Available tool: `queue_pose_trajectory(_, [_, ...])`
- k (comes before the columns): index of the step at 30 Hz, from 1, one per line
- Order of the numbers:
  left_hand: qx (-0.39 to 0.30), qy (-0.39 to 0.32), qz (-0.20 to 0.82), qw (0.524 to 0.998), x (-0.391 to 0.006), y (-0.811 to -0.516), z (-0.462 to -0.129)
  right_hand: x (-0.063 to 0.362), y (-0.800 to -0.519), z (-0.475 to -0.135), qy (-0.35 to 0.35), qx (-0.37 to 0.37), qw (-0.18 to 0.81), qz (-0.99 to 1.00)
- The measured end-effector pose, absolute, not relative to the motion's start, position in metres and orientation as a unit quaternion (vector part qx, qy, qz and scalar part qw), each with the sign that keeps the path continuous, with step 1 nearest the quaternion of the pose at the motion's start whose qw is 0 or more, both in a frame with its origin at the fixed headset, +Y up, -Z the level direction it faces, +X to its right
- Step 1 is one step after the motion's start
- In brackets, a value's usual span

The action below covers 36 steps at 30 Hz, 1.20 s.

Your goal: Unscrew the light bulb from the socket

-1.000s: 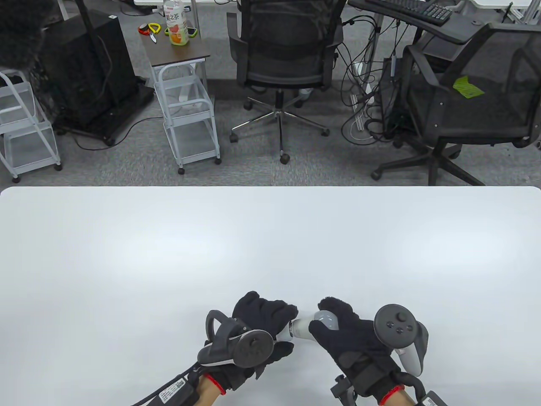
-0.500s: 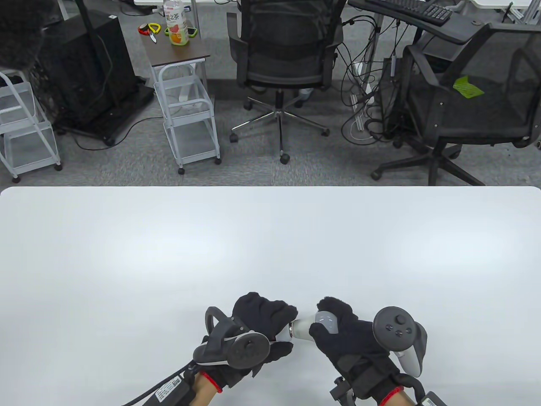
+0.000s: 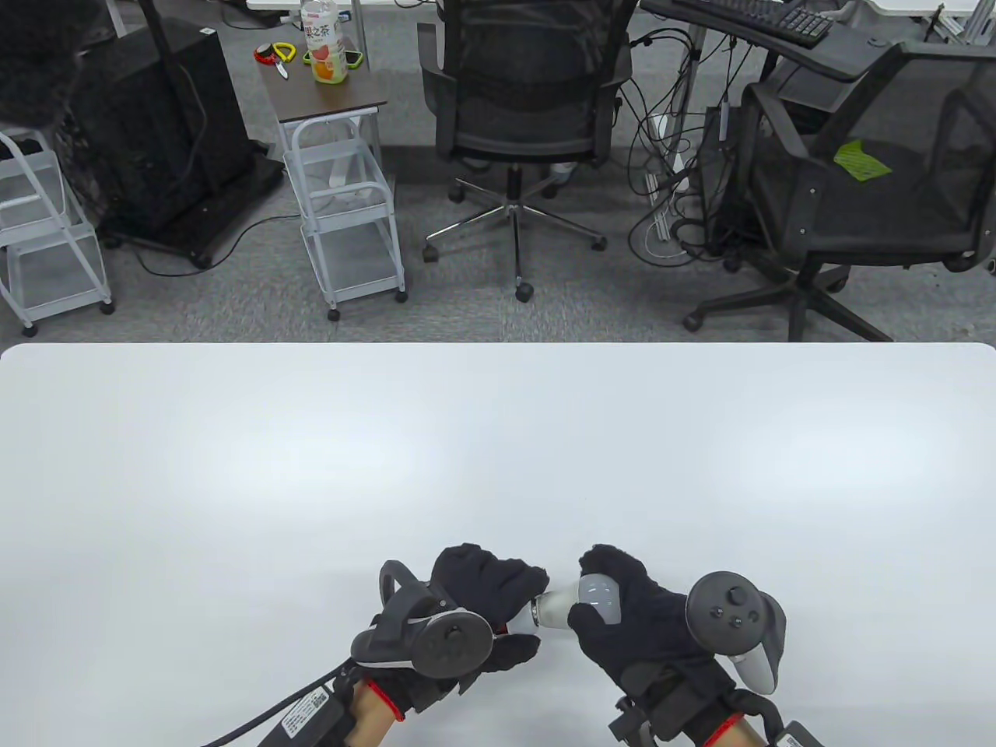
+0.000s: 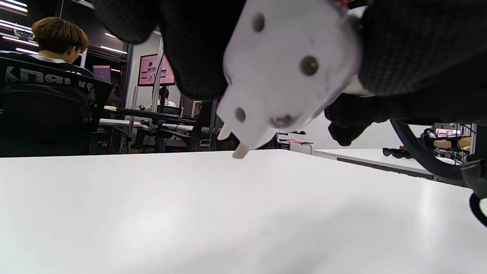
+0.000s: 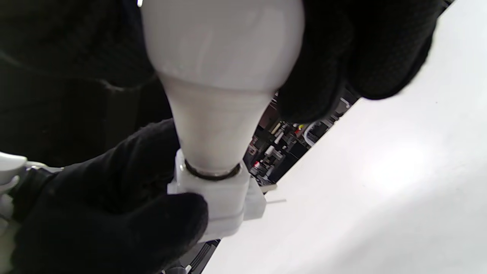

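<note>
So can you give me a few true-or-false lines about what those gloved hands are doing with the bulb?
1. The right hand grips the bulb. True.
2. The socket lies on the table. False: the left hand holds it above the table.
3. The bulb is out of the socket. False: its neck still sits in the socket.
4. Both hands wear black gloves. True.
5. The socket is black. False: it is white.
</note>
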<state>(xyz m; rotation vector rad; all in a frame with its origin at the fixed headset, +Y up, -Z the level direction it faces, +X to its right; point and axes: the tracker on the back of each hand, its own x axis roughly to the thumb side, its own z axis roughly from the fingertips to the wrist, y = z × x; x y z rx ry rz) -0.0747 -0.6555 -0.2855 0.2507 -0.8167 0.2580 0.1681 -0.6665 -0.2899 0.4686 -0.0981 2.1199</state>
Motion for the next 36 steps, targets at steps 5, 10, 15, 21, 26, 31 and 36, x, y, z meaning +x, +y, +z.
queue_pose_trajectory(5, [0.103,-0.396,0.15,0.9,-0.079,-0.657,-0.288,0.166,-0.664,-0.288,-0.043,0.217,0.451,0.865])
queue_pose_trajectory(10, [0.127,-0.388,0.132,0.903,-0.08,-0.656,-0.286,0.169,-0.668,-0.291,-0.034,0.206,0.474,0.855])
queue_pose_trajectory(15, [0.145,-0.393,0.093,0.903,-0.074,-0.656,-0.282,0.174,-0.676,-0.296,-0.014,0.171,0.49,0.855])
queue_pose_trajectory(21, [0.143,-0.398,0.077,0.903,-0.072,-0.66,-0.282,0.175,-0.681,-0.3,0.025,0.146,0.483,0.863])
queue_pose_trajectory(26, [0.14,-0.4,0.085,0.902,-0.072,-0.659,-0.282,0.174,-0.678,-0.3,0.023,0.152,0.476,0.866])
queue_pose_trajectory(31, [0.135,-0.401,0.081,0.902,-0.072,-0.659,-0.282,0.171,-0.675,-0.298,0.019,0.158,0.467,0.87])
queue_pose_trajectory(36, [0.129,-0.401,0.086,0.903,-0.073,-0.658,-0.283,0.169,-0.674,-0.297,0.014,0.168,0.458,0.873])
